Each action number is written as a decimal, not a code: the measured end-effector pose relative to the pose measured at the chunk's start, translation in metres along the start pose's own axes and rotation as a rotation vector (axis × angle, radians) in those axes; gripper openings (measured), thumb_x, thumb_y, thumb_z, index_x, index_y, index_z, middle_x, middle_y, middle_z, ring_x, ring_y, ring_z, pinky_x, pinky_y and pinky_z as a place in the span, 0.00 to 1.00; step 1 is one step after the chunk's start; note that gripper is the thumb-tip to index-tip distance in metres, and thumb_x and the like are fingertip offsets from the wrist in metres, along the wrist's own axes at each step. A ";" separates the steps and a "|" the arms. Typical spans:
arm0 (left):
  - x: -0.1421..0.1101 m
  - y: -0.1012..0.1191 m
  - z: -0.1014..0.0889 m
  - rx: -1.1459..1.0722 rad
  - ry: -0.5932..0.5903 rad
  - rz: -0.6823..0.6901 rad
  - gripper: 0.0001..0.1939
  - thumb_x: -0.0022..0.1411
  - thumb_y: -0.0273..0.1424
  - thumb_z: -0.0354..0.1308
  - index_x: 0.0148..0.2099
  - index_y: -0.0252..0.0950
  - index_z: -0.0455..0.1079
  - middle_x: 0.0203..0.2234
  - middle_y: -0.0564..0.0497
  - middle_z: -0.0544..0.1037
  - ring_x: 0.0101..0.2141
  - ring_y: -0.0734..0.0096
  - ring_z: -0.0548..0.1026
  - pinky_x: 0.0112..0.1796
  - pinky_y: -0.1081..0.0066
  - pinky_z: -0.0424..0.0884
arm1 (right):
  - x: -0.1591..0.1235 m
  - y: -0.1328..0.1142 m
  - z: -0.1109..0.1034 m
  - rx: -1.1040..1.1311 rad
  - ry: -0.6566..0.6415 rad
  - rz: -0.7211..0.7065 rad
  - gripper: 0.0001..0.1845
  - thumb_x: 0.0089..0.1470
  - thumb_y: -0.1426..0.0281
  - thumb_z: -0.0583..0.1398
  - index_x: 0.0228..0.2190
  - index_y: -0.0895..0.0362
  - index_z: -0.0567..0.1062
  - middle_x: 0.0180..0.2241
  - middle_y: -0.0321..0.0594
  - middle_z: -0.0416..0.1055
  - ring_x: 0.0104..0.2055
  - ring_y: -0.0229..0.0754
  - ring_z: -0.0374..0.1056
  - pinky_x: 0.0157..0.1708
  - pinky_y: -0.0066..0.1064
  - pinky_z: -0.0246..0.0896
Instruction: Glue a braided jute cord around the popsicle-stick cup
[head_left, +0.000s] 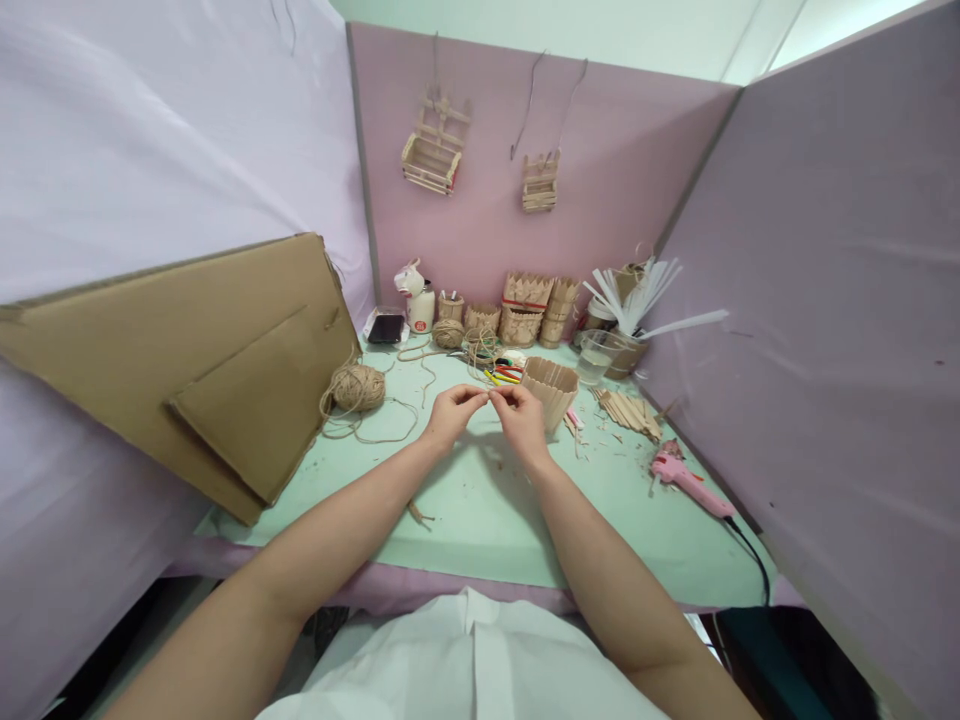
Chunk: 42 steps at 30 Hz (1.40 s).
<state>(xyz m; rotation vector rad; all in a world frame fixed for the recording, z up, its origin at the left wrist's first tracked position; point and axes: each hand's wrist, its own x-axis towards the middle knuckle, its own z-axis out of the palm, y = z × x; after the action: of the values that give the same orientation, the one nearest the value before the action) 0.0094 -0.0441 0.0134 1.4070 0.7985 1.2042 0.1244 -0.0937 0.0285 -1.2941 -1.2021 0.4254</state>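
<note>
My left hand (454, 412) and my right hand (519, 416) meet above the middle of the table, fingertips pinched close together. Whatever lies between the fingertips is too small to make out. Just behind my right hand stands a cup-shaped holder of wooden sticks (553, 390), partly covered by that hand. Yellow- and red-handled tools (504, 374) lie beyond my fingers. To the left rests a ball of twine (358, 387) with loose strands around it. A short piece of twine (418, 514) is near my left forearm.
A pink glue gun (694, 482) with a black cord lies at right, near a pile of wooden sticks (628, 412). Behind them are a clear cup of liquid (595, 360) and white glue sticks (651, 295). Cardboard (247, 370) leans at left. Stick baskets (525, 308) line the back.
</note>
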 end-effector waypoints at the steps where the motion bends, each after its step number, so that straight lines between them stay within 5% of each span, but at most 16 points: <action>1: 0.000 0.001 0.000 -0.017 0.010 -0.041 0.09 0.46 0.34 0.62 0.29 0.33 0.72 0.25 0.51 0.75 0.29 0.73 0.69 0.32 0.73 0.64 | 0.000 0.000 0.001 -0.005 -0.001 -0.006 0.09 0.47 0.63 0.60 0.26 0.57 0.75 0.29 0.40 0.73 0.31 0.41 0.66 0.36 0.34 0.60; 10: 0.007 0.008 -0.007 -0.412 -0.193 -0.541 0.04 0.46 0.29 0.58 0.23 0.35 0.67 0.18 0.52 0.69 0.20 0.78 0.64 0.21 0.75 0.57 | -0.006 -0.002 0.003 -0.059 -0.126 -0.201 0.06 0.51 0.66 0.57 0.26 0.54 0.72 0.30 0.38 0.67 0.34 0.41 0.64 0.32 0.32 0.59; 19: 0.001 0.003 -0.003 -0.241 -0.139 -0.219 0.15 0.44 0.37 0.66 0.33 0.34 0.72 0.28 0.50 0.76 0.28 0.77 0.69 0.28 0.76 0.60 | -0.001 0.002 0.001 -0.002 -0.054 -0.071 0.08 0.48 0.63 0.60 0.27 0.55 0.72 0.30 0.38 0.70 0.31 0.40 0.65 0.35 0.33 0.60; 29: -0.008 0.011 0.002 0.370 -0.197 0.127 0.14 0.56 0.37 0.52 0.24 0.34 0.67 0.18 0.54 0.69 0.23 0.74 0.64 0.28 0.73 0.59 | 0.005 0.012 0.000 0.138 -0.057 0.107 0.11 0.44 0.60 0.60 0.24 0.55 0.69 0.22 0.34 0.66 0.27 0.38 0.61 0.27 0.29 0.57; 34: -0.013 0.018 0.004 0.441 -0.207 0.208 0.12 0.57 0.34 0.53 0.24 0.34 0.68 0.18 0.55 0.69 0.22 0.75 0.63 0.27 0.74 0.58 | 0.006 0.010 0.000 0.275 -0.016 0.206 0.13 0.43 0.58 0.59 0.24 0.55 0.65 0.23 0.31 0.62 0.24 0.34 0.57 0.23 0.27 0.53; 42: -0.017 0.016 0.006 0.485 -0.272 0.229 0.11 0.58 0.33 0.53 0.27 0.34 0.71 0.18 0.55 0.70 0.22 0.75 0.64 0.27 0.74 0.59 | 0.005 0.005 -0.004 0.326 0.124 0.100 0.11 0.50 0.61 0.55 0.25 0.53 0.61 0.18 0.28 0.57 0.19 0.33 0.53 0.21 0.27 0.50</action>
<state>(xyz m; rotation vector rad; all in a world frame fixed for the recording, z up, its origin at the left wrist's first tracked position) 0.0083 -0.0648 0.0254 2.0575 0.7816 0.9897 0.1320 -0.0899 0.0271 -1.0840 -0.9232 0.5796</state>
